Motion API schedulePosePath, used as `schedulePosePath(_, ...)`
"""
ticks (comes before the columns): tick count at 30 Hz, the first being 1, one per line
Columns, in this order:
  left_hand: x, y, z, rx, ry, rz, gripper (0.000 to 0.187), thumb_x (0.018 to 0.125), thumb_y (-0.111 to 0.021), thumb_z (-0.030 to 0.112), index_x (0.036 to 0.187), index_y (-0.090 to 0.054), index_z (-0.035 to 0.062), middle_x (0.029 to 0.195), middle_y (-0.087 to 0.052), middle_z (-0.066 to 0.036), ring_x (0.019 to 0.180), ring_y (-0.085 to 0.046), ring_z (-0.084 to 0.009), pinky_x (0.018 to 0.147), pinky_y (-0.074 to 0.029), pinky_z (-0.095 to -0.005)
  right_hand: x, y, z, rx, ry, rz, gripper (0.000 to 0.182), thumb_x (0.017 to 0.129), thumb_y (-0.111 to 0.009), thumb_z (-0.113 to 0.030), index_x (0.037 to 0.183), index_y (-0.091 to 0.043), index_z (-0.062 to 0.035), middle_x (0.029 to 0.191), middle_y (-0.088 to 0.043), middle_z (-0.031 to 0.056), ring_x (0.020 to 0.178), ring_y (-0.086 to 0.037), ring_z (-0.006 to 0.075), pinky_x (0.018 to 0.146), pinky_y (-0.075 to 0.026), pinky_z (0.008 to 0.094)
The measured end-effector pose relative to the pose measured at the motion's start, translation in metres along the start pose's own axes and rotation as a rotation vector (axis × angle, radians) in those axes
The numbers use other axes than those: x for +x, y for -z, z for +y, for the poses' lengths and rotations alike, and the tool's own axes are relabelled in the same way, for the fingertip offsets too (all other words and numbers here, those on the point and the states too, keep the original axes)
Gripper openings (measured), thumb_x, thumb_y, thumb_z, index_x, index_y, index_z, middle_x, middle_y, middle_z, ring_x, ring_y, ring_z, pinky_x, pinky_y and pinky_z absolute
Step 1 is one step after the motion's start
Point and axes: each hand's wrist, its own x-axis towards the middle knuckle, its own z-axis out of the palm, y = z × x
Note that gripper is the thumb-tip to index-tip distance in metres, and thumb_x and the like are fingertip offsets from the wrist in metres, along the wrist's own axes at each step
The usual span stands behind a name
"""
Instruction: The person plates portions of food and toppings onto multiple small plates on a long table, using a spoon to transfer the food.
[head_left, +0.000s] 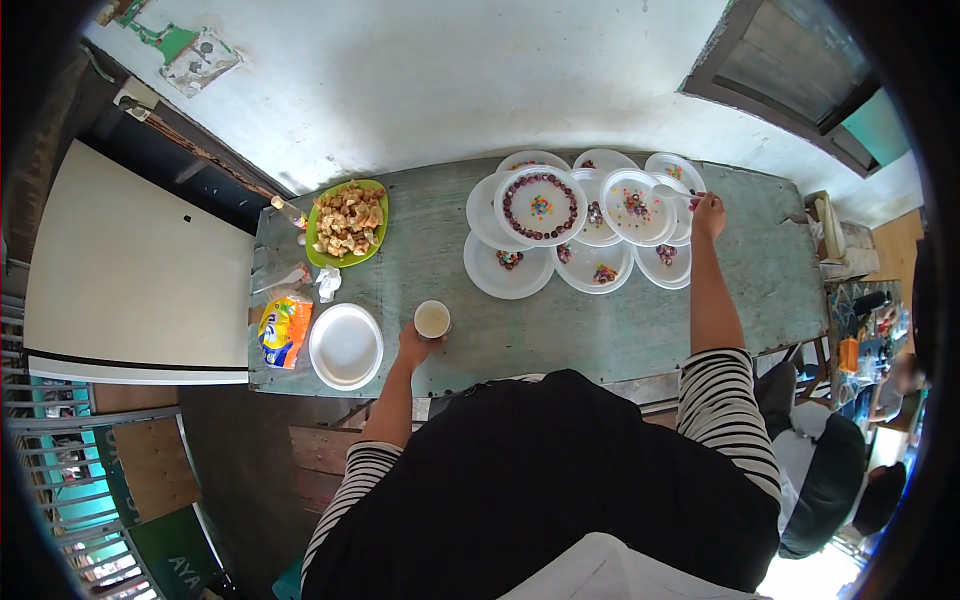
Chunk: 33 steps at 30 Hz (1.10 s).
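Curls the left hand (419,342) around the side of a small white cup (432,319), near the front edge of the green table (560,340). Looks round from above and pale cream inside. Pinches a thin white spoon (679,193) in the right hand (709,214), by the right end of a bunch of round white plates (500,278). Points left to a dotted plate (614,214) with tiny pink, yellow and green bits (636,206). Beside that, shows another plate (562,205) with a ring of dark red bits (507,214).

A bottle (288,211) is beside a heaped green dish (335,262).
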Motion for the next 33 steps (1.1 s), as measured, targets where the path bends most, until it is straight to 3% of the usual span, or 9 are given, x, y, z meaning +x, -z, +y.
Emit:
schedulePosePath(9, -0.002, 0.002, 0.008, 0.045, 0.008, 0.001, 0.065, 0.059, -0.084, 0.037, 0.108, -0.058, 0.0046, 0.108, -0.06, -0.017, 0.105, -0.056, -0.0336, 0.088, -0.044, -0.042, 0.006, 0.005, 0.004, -0.068, 0.067, -0.01, 0.035, 0.094, -0.042, -0.026, 0.085, -0.066, -0.0023, 0.066, -0.067, 0.0073, 0.056, -0.064, 0.0141, 0.057, -0.051, 0.0282)
schedulePosePath(15, 0.001, -0.002, -0.006, 0.057, -0.054, 0.046, 0.06, 0.059, -0.083, 0.035, 0.107, -0.061, 0.0071, 0.105, -0.063, -0.016, 0.102, -0.059, -0.0329, 0.086, -0.045, -0.0415, -0.006, -0.007, -0.015, 0.076, -0.026, -0.023, 0.033, 0.095, -0.042, -0.025, 0.086, -0.065, -0.0029, 0.068, -0.066, 0.0077, 0.056, -0.063, 0.0138, 0.055, -0.05, 0.0267)
schedulePosePath(17, -0.008, 0.007, 0.022, 0.035, -0.061, 0.02, 0.057, 0.059, -0.083, 0.035, 0.105, -0.062, 0.0076, 0.102, -0.065, -0.015, 0.1, -0.06, -0.0319, 0.085, -0.046, -0.0416, -0.015, -0.022, -0.019, 0.333, -0.101, -0.204, 0.031, 0.095, -0.043, -0.025, 0.087, -0.064, -0.0038, 0.068, -0.065, 0.0068, 0.055, -0.06, 0.0124, 0.053, -0.049, 0.0252)
schedulePosePath(22, -0.013, 0.01, 0.041, 0.029, -0.086, 0.025, 0.049, 0.059, -0.083, 0.034, 0.098, -0.066, 0.0089, 0.095, -0.069, -0.011, 0.095, -0.064, -0.0293, 0.083, -0.046, -0.0415, -0.077, -0.055, -0.074, 0.51, -0.187, -0.489, 0.027, 0.094, -0.047, -0.026, 0.087, -0.063, -0.0049, 0.071, -0.064, 0.0054, 0.059, -0.059, 0.01, 0.055, -0.047, 0.0217)
schedulePosePath(25, -0.013, 0.009, 0.029, -0.016, -0.078, -0.011, 0.053, 0.059, -0.083, 0.035, 0.102, -0.064, 0.0091, 0.099, -0.067, -0.013, 0.098, -0.062, -0.0311, 0.086, -0.045, -0.0411, -0.104, -0.067, -0.103, 0.458, 0.021, -0.448, 0.03, 0.095, -0.045, -0.023, 0.09, -0.063, 0.0003, 0.069, -0.064, 0.0088, 0.06, -0.062, 0.0148, 0.057, -0.049, 0.0269)
schedulePosePath(28, -0.011, 0.007, 0.024, -0.013, -0.051, -0.005, 0.063, 0.058, -0.083, 0.036, 0.11, -0.06, 0.0095, 0.108, -0.063, -0.015, 0.107, -0.056, -0.0323, 0.091, -0.042, -0.0417, -0.118, -0.062, -0.124, 0.124, 0.502, -0.439, 0.025, 0.096, -0.045, -0.021, 0.094, -0.061, -0.0011, 0.072, -0.065, 0.0095, 0.065, -0.063, 0.0142, 0.062, -0.05, 0.0289)
schedulePosePath(29, -0.014, 0.007, 0.028, 0.019, -0.027, 0.01, 0.069, 0.058, -0.083, 0.037, 0.115, -0.057, 0.0092, 0.113, -0.06, -0.016, 0.11, -0.053, -0.0325, 0.093, -0.041, -0.0423, -0.121, -0.06, -0.128, 0.127, 0.508, -0.44, 0.025, 0.096, -0.045, -0.021, 0.094, -0.061, -0.0011, 0.072, -0.065, 0.0095, 0.065, -0.063, 0.0142, 0.062, -0.05, 0.0289)
schedulePosePath(31, -0.017, 0.004, 0.032, 0.049, -0.005, 0.029, 0.074, 0.058, -0.083, 0.038, 0.12, -0.054, 0.009, 0.117, -0.057, -0.017, 0.114, -0.05, -0.0326, 0.095, -0.039, -0.0429, -0.126, -0.055, -0.134, 0.024, 0.786, -0.322, 0.024, 0.096, -0.046, -0.02, 0.094, -0.062, -0.0023, 0.073, -0.066, 0.0097, 0.065, -0.063, 0.0146, 0.061, -0.049, 0.0289)
schedulePosePath(33, -0.016, -0.003, 0.034, 0.064, -0.102, 0.206, 0.081, 0.058, -0.084, 0.038, 0.125, -0.05, 0.0071, 0.119, -0.055, -0.017, 0.115, -0.049, -0.0318, 0.097, -0.039, -0.0436, -0.135, -0.05, -0.139, 0.05, 0.729, -0.382, 0.023, 0.096, -0.045, -0.019, 0.094, -0.062, -0.0026, 0.074, -0.066, 0.0097, 0.066, -0.064, 0.0145, 0.061, -0.049, 0.0288)
